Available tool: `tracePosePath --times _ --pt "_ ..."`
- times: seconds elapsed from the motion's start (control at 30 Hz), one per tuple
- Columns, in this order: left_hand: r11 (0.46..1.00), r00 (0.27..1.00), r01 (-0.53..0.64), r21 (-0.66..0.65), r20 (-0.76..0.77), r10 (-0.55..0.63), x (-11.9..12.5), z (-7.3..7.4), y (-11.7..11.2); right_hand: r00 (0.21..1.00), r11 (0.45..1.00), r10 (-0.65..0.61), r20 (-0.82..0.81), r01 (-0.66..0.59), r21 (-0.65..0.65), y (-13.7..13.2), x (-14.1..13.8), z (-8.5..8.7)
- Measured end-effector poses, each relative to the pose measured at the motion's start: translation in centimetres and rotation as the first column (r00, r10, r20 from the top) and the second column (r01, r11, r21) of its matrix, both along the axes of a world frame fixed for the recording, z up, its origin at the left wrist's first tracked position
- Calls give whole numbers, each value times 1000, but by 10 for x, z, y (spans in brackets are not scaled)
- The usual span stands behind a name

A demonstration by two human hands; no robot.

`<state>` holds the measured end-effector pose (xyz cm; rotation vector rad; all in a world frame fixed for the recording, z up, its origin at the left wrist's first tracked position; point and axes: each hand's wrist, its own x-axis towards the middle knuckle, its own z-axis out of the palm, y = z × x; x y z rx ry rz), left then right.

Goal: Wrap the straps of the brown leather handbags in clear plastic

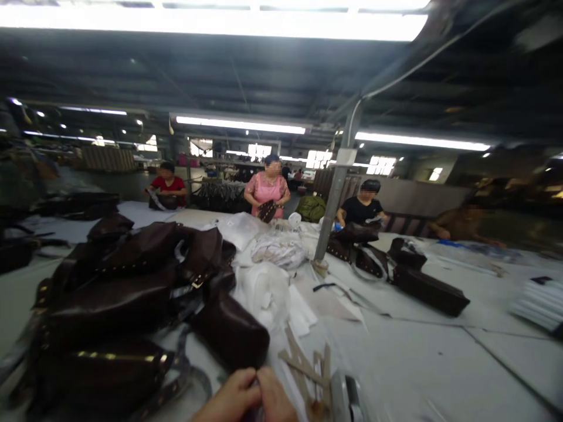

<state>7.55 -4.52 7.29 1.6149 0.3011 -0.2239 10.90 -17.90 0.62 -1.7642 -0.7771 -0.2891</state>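
Note:
At the bottom edge of the head view, my left hand (pixel 235 394) and my right hand (pixel 275 396) are pressed together with fingers closed. A dark sliver shows between them, too small and blurred to name. Just beyond my fingertips lies a dark brown leather bag (pixel 233 331), its smooth side toward me. To the left, a large heap of dark brown studded bags (pixel 114 299) covers the table, with brass-coloured studs and some clear wrapping. Flat tan strips (pixel 303 369) lie crossed on the table beside my right hand.
White wrapping (pixel 266 293) and a clear plastic pile (pixel 279 249) sit mid-table near a metal post (pixel 332 211). More dark bags (pixel 428 287) lie right. A metal box-like object (pixel 345 398) is at the lower edge. Several people work across the table, one in a pink apron (pixel 267 190).

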Motion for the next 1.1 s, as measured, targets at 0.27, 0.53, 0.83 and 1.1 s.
tracePosePath --times 0.27,0.53,0.83,1.1 --pt "941 972 219 -258 -32 -235 -10 13 8 962 987 -151 -228 135 -83 1 -1 12" --pt "913 960 274 -300 25 -280 -20 -15 18 817 987 38 -576 60 151 14 -11 5" --pt "964 969 241 -111 -21 -245 -25 -11 15 999 984 50 -20 -53 -172 6 1 -10" --pt "866 896 440 -237 58 -440 -12 -2 43 804 975 12 -594 122 185 24 -13 10"
